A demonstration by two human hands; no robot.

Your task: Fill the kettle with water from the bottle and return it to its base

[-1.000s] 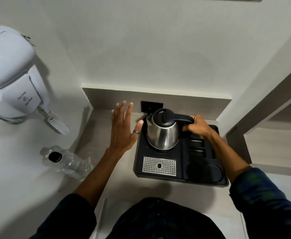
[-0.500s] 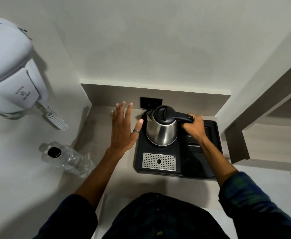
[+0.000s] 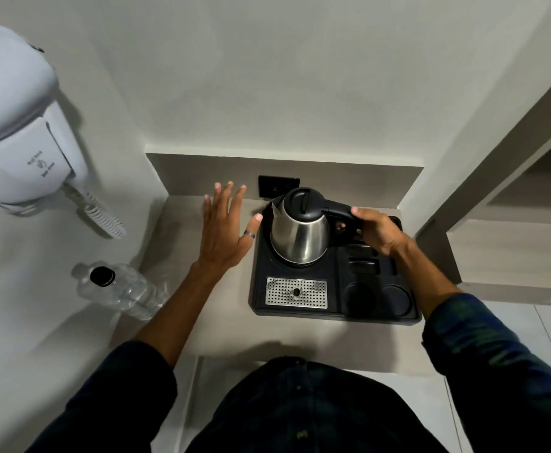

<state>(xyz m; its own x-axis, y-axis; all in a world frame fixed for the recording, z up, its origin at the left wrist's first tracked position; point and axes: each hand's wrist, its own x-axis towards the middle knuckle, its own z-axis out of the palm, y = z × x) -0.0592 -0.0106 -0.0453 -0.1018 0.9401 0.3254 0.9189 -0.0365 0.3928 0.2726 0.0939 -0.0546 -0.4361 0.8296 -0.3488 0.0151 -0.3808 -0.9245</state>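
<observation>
A steel kettle (image 3: 298, 238) with a black shut lid stands on the round base of a black tray (image 3: 334, 313) at the back of the counter. My right hand (image 3: 374, 232) grips the kettle's black handle. Just left of the kettle my left hand (image 3: 225, 232) hovers flat with its fingers spread, holding nothing and not touching the kettle. A clear plastic bottle (image 3: 122, 291) with a black cap stands at the counter's left side against the wall.
The tray holds a perforated metal drip grate (image 3: 296, 292) and two round cup wells (image 3: 377, 299). A black wall socket (image 3: 278, 185) sits behind the kettle. A white wall-mounted hair dryer (image 3: 12, 125) hangs upper left. Shelving (image 3: 512, 230) stands to the right.
The view has shifted slightly. Both hands and the kettle hold nearly the same places; the right hand stays on the handle.
</observation>
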